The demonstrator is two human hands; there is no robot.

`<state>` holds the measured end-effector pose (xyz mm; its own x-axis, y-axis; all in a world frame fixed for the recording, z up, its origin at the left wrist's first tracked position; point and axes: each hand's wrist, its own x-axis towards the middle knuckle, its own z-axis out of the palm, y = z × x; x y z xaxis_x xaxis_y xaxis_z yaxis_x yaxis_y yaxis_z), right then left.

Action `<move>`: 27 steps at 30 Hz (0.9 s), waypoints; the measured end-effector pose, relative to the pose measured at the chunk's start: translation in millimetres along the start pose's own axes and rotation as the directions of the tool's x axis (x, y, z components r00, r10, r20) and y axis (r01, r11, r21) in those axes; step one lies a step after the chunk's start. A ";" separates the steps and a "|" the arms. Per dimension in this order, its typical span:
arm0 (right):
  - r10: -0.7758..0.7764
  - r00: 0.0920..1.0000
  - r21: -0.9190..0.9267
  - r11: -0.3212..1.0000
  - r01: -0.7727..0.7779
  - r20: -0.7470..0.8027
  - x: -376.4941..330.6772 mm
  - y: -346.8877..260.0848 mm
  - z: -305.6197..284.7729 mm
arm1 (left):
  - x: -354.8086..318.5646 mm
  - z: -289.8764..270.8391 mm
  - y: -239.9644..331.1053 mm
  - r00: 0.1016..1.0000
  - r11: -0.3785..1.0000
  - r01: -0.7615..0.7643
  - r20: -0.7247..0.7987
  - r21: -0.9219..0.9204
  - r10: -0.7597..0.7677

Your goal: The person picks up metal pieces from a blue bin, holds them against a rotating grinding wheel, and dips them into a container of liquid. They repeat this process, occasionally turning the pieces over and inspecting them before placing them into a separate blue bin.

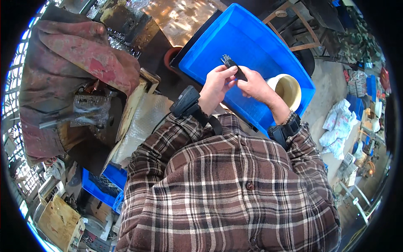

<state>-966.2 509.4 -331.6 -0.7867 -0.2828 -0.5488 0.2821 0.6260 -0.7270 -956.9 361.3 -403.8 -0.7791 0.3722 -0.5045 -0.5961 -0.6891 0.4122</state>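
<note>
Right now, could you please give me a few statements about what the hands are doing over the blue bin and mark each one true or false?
1. Both hands, left hand and right hand, hold the small dark part. True.
2. The part is held over a red bin. False: the bin is blue.
3. A cream cup sits in the bin. True.
4. The wrists are bare. False: each carries a black strapped device.
</note>
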 end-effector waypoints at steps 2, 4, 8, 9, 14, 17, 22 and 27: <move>0.014 0.999 -0.023 1.000 -0.015 -0.036 7.2 4.3 -17.3 | 15.6 8.6 -4.6 1.000 1.000 0.001 0.015 -0.002 -0.001; 0.101 0.995 -0.090 0.991 -0.101 -0.007 18.3 11.2 -27.8 | 23.3 10.0 -7.0 1.000 1.000 0.011 0.006 -0.005 -0.011; 0.290 0.955 -0.297 0.919 -0.260 0.060 61.6 32.1 -48.9 | 29.8 3.1 2.2 0.973 0.999 -0.032 -0.231 -0.004 0.030; 0.375 0.925 -0.395 0.860 -0.323 0.062 75.3 38.3 -51.8 | 27.9 0.9 4.5 0.978 0.997 -0.063 -0.202 -0.039 0.054; 0.547 0.822 -0.523 0.753 -0.400 0.159 122.2 79.7 -89.5 | 40.3 18.9 5.4 0.977 0.988 -0.112 -0.192 -0.107 0.090; 0.553 0.824 -0.620 0.691 -0.372 0.123 125.9 86.4 -106.0 | 48.4 31.5 -0.8 0.982 0.986 -0.126 -0.158 -0.113 0.107; 0.500 0.866 -0.804 0.528 -0.273 0.034 123.9 76.4 -98.3 | 51.6 30.9 -0.2 0.984 0.981 -0.133 -0.141 -0.141 0.113; 0.385 0.923 -0.876 0.438 -0.204 -0.023 116.0 90.0 -103.1 | 64.7 42.1 -11.4 0.994 0.984 -0.079 -0.087 -0.159 0.065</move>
<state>-1088.7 607.9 -418.2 -0.6299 -0.0038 -0.7767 -0.1970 0.9681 0.1550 -1008.7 419.4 -409.2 -0.7966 0.2708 -0.5405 -0.4946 -0.8061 0.3250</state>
